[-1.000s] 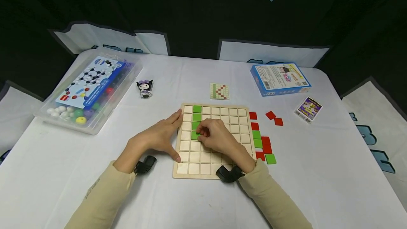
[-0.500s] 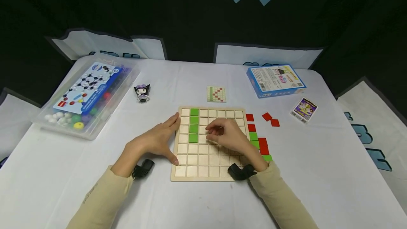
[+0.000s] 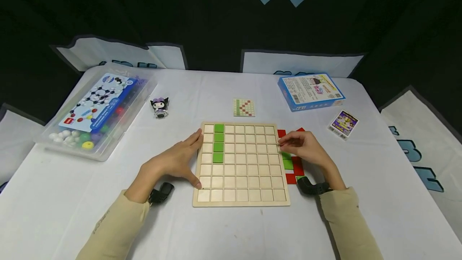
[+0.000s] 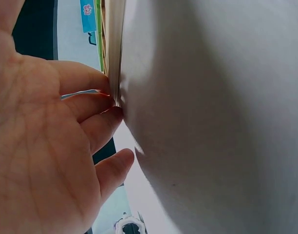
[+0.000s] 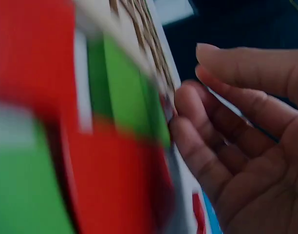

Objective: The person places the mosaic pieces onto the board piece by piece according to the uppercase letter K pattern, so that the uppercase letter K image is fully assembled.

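Observation:
A wooden grid board (image 3: 245,173) lies in the middle of the head view, with a column of green square tiles (image 3: 218,147) in its second column. My left hand (image 3: 177,159) rests at its left side, thumb and fingers spread along the edge; in the left wrist view the fingertips touch the board's side (image 4: 116,44). Over the board's right edge hovers my right hand (image 3: 306,149), fingers loosely bent, nothing between them. Beneath and beside it lie loose red tiles (image 3: 297,165) and green tiles (image 3: 287,164), partly hidden by the hand; the right wrist view shows them blurred.
Behind the board lies a small pattern card (image 3: 244,108). A clear plastic case of coloured balls (image 3: 104,151) stands at left, near a small figurine (image 3: 159,107). At right are a blue box (image 3: 312,91) and a small purple-faced pack (image 3: 343,124).
My right hand has left the lowest green tile in the column and moved right, across the board to the loose tiles. The left hand has stayed at the board's edge.

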